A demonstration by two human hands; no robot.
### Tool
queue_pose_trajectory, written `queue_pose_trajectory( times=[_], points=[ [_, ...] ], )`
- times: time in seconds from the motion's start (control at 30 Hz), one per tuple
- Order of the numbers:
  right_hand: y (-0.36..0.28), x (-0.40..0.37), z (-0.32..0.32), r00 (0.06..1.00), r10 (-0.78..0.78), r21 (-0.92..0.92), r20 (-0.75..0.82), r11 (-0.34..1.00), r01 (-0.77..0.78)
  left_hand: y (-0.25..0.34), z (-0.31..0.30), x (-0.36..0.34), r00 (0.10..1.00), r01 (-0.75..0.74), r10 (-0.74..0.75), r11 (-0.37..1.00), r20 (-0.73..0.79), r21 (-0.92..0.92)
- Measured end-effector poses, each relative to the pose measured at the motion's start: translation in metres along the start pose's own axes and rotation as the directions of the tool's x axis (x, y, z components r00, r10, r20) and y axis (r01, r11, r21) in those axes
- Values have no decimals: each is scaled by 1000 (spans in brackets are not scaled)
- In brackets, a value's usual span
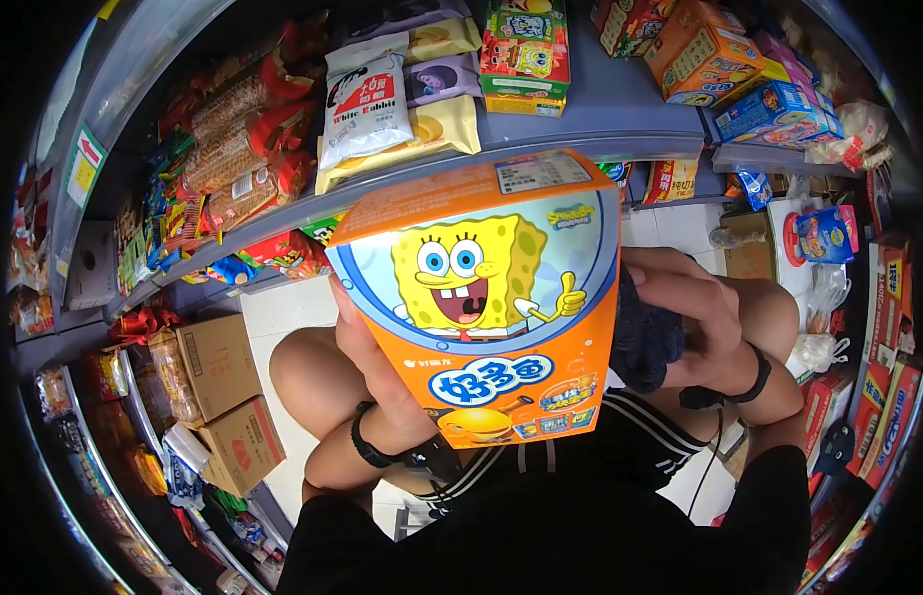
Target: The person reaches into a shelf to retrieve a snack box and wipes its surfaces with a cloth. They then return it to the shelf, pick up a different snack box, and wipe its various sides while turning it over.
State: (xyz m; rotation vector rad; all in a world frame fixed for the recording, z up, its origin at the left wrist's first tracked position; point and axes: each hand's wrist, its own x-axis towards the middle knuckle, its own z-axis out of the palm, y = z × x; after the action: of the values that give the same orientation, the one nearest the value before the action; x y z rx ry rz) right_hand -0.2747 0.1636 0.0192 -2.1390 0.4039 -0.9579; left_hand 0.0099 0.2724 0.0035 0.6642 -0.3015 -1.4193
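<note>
An orange snack box [501,382] with a yellow sponge cartoon character on its front fills the middle of the view, tilted slightly. My left hand [372,362] grips it from the left side, thumb along the edge and the other fingers hidden behind. At the box's right edge, my right hand [694,307] is closed around a bunched dark cloth [648,332]. That cloth overlaps the box's side in this view. Both wrists wear dark straps.
Ahead is a grey shelf [610,124] bearing a White Rabbit candy bag [367,104], green snack boxes [526,59] and a blue box [779,114]. Cardboard cartons [218,367] stand at the left. More packed shelves curve along both sides; red boxes [878,397] line the right.
</note>
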Motion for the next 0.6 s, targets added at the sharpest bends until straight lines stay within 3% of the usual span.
queue_pose_trajectory(
  times=[0.27,0.33,0.43,0.47,0.53,0.6],
  points=[
    [8,-6,6,996,-94,-31,-8,995,94,0,-2,0,1000,-13,13,1000,18,-8],
    [12,-13,19,984,-92,-28,-154,996,88,-2,-5,-1,1000,-9,9,1000,4,-4],
    [6,-8,18,981,-84,-52,-173,996,76,-3,-6,-3,999,-5,6,1000,50,-19],
    [3,-3,14,981,-84,-51,-173,996,76,-1,-3,-2,999,16,-15,1000,34,-27],
    [-1,8,3,993,-114,-109,-20,988,112,0,-1,-1,999,37,-37,999,17,-36],
    [-2,10,5,993,-111,-107,-30,989,107,1,0,-2,1000,25,-25,1000,1,9]
  ],
)
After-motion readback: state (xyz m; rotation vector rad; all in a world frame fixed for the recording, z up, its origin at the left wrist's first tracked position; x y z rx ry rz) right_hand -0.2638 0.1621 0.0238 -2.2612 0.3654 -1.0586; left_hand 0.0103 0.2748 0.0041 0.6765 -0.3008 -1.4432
